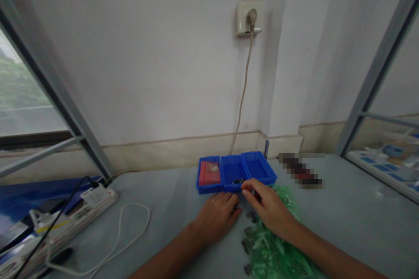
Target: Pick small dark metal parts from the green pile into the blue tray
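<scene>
Three blue bins stand side by side: the left bin (199, 183) holds a red packet (210, 173), the middle bin (233, 166) has small dark parts (238, 181) near its front, and the right bin (258, 168) shows a bare floor. My left hand (220, 217) is curled round small dark pieces, just in front of the left and middle bins. At the front edge of the middle bin, my right hand (266, 205) has thumb and forefinger close together; anything between them is too small to make out. Under my right forearm lies green plastic film (275, 253), with dark metal pieces (246, 246) along its left side.
A power strip (81, 213) with plugs and a looped white cable (119, 226) lie at the left. A beige cord (244, 91) hangs from the wall socket (242, 19) behind the bins. Metal frame posts (94, 154) stand on both sides.
</scene>
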### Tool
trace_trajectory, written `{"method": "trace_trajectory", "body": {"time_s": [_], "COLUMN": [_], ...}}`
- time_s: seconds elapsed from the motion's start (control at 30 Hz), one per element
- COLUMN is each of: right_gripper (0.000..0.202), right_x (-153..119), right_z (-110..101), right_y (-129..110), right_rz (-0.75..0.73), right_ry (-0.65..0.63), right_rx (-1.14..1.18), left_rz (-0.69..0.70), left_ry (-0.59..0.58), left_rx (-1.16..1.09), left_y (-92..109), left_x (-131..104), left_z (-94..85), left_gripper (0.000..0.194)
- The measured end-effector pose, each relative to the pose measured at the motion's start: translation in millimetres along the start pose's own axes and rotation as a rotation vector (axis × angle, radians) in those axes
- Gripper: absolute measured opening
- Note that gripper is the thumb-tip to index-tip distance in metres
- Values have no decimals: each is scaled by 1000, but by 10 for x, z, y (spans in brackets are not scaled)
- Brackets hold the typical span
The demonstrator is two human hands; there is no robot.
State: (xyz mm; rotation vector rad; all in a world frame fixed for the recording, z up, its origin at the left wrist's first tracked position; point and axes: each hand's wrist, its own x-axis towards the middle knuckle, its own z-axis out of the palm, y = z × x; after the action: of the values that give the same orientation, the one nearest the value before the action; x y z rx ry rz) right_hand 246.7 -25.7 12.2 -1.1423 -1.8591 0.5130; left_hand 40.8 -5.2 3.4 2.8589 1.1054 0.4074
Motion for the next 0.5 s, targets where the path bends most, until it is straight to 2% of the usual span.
{"method": "trace_trajectory", "body": {"time_s": [0.17,0.5], "right_gripper": [20,28], "right_x": [39,91], "right_z": [-11,21], "right_y": [7,165], "right_rz": [15,167], "right_ry": [28,48], "right_rx": [49,276], "left_rz": [-8,3], "left_ry": [-10,13], "left_rx": [-3,-8], "left_y": [4,-14], "left_x": [-1,-11], "left_z": [-16,16], "left_gripper": [8,10]}}
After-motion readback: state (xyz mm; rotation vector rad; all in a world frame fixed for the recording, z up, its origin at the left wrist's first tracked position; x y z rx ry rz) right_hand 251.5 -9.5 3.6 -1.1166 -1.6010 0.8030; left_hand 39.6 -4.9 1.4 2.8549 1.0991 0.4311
